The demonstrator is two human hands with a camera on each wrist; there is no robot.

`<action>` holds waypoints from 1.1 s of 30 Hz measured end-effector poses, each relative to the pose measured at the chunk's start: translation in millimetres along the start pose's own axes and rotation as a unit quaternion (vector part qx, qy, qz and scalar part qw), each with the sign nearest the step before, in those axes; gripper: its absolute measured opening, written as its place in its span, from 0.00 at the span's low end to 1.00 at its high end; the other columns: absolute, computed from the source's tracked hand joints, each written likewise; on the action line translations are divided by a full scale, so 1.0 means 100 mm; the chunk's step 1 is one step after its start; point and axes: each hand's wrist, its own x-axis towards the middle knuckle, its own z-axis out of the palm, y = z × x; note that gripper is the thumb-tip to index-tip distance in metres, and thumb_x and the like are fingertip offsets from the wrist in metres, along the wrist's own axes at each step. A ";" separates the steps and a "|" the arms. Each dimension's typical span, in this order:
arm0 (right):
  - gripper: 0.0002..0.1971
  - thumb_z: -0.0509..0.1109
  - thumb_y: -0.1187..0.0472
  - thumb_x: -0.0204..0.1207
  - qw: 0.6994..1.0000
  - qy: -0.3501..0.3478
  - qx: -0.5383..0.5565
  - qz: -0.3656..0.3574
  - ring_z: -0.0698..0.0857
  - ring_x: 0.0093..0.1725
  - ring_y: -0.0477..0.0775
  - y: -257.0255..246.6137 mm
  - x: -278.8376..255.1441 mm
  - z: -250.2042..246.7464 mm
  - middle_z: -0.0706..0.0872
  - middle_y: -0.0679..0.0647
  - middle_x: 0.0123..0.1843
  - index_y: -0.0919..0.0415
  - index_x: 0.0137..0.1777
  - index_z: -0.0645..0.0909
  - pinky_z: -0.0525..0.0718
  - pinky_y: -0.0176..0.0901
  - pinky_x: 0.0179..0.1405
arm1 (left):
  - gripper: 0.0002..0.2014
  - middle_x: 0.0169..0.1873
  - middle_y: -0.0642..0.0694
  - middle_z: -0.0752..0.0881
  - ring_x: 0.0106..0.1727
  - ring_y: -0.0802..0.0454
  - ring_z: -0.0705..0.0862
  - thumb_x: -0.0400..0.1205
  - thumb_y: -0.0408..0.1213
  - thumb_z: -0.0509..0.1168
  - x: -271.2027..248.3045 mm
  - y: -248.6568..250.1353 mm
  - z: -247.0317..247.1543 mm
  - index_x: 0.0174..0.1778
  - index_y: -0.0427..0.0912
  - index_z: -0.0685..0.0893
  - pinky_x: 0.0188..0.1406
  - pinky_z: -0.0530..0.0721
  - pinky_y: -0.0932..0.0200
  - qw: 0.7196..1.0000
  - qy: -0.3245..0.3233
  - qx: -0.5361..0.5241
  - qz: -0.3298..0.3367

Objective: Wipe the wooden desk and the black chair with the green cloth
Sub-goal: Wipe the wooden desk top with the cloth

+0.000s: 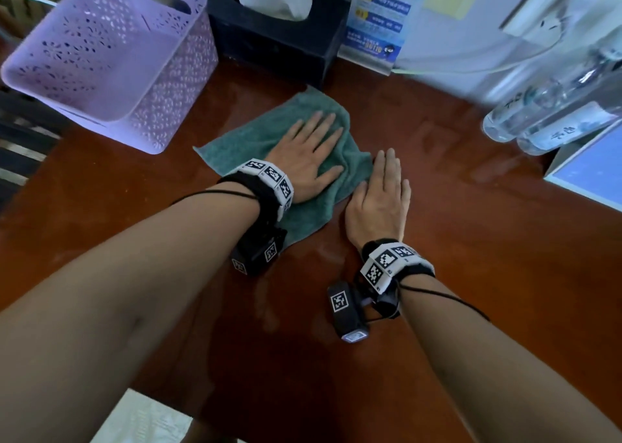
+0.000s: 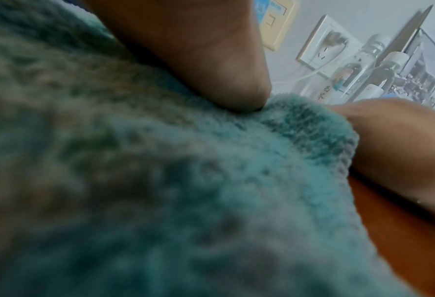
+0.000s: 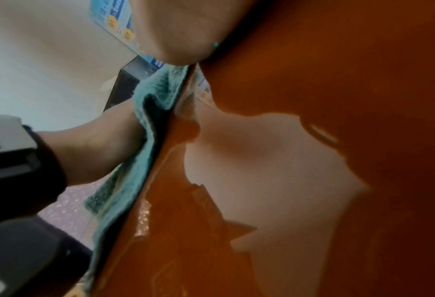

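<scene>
Plainly the green cloth (image 1: 296, 160) lay bunched on the wooden desk (image 1: 454, 227), the left hand (image 1: 311, 155) pressed flat on it, fingers spread. Beside it the right hand (image 1: 380, 197) rested flat on bare wood, holding nothing. A wide sweep could have knocked the clear bottles (image 1: 538, 113) or purple basket (image 1: 111, 55) over; the black chair was not visible

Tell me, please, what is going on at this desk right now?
A person is wiping the wooden desk. Their left hand presses flat on a green cloth spread near the middle, while the right hand rests flat on the bare wood beside the cloth's edge. A purple basket, a tissue box and bottles stand at the back.
</scene>
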 end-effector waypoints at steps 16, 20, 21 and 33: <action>0.29 0.52 0.56 0.87 0.999 0.031 0.011 0.040 0.49 0.86 0.51 0.14 0.49 -0.03 0.53 0.54 0.88 0.62 0.86 0.53 0.43 0.47 0.85 | 0.43 0.85 0.39 0.50 0.85 0.45 0.46 0.83 0.64 0.43 0.21 -0.33 -0.01 0.84 0.34 0.49 0.84 0.44 0.47 0.995 0.046 -0.039 -0.084; 0.29 0.51 0.55 0.88 0.999 0.016 -0.003 0.037 0.47 0.86 0.50 0.14 0.49 -0.04 0.51 0.54 0.88 0.61 0.86 0.53 0.42 0.47 0.85 | 0.43 0.85 0.38 0.46 0.85 0.45 0.43 0.83 0.64 0.43 0.07 -0.53 0.00 0.85 0.34 0.45 0.84 0.41 0.49 0.979 0.049 -0.061 -0.186; 0.29 0.51 0.54 0.88 0.999 0.012 -0.005 0.037 0.47 0.86 0.50 0.14 0.50 -0.04 0.51 0.54 0.88 0.61 0.86 0.53 0.42 0.48 0.85 | 0.43 0.85 0.39 0.46 0.85 0.46 0.43 0.83 0.64 0.43 0.05 -0.58 0.00 0.85 0.35 0.45 0.84 0.41 0.49 0.976 0.051 -0.061 -0.202; 0.29 0.45 0.51 0.87 0.990 -0.033 -0.065 -0.118 0.46 0.87 0.50 -0.30 0.55 -0.01 0.51 0.52 0.88 0.60 0.86 0.53 0.39 0.53 0.85 | 0.43 0.85 0.40 0.46 0.85 0.46 0.42 0.83 0.64 0.44 -0.02 -0.87 -0.04 0.85 0.36 0.45 0.84 0.41 0.49 0.959 0.058 -0.069 -0.267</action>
